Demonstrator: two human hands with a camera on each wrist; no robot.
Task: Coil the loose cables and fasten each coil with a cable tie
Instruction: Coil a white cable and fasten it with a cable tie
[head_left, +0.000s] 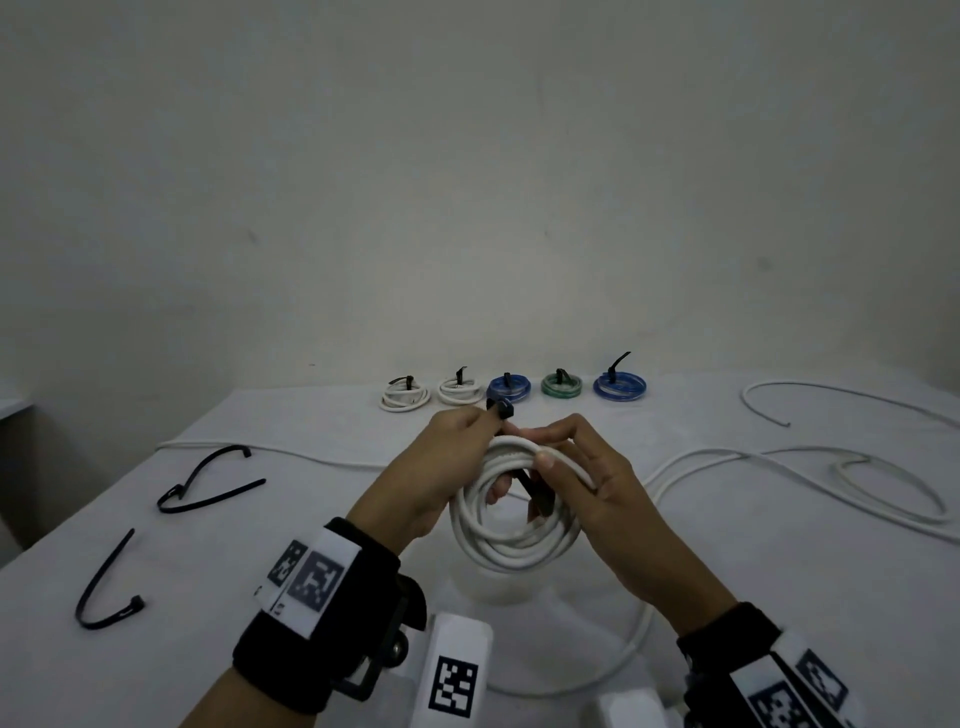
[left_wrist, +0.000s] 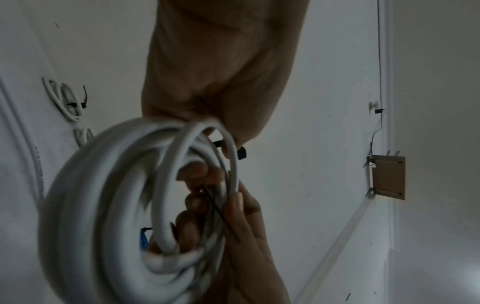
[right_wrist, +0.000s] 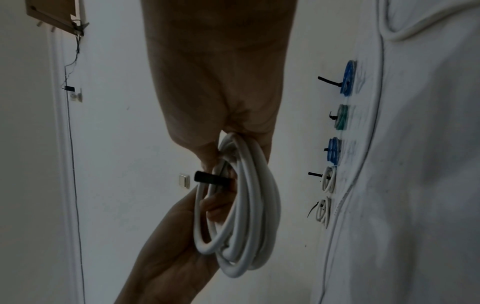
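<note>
the thick white rubber-sheathed cable coil (head_left: 514, 512) is hanging in the air between both hands, just above the white cloth-covered table (head_left: 727, 597) and on the near side of the row of tied coils. the black plastic cable tie (head_left: 535, 493) is passing through the coil's middle, its square head (head_left: 501, 409) poking up above the coil's top. the left hand (head_left: 441, 473) is curling round the coil's left top and pinching the tie near that head; the right hand (head_left: 592, 478) is gripping the coil's right top, thumb pressing on the strands, fingers curled behind.

to my eye, the job now is threading the tail into the head: keeping the loops bunched tight under the thumb, feeding the tail in ribbed side inward, then pulling snug without letting a strand slip out.

beyond the coil, five tied coils (head_left: 511, 388) are sitting in a line, white, white, blue, green, blue. left of the coil, two spare black cable ties (head_left: 208, 483) are lying; right of it, loose white cable (head_left: 831, 467) is trailing.

no readable writing or brand; only square black-and-white markers on the wristbands (head_left: 311, 577).
</note>
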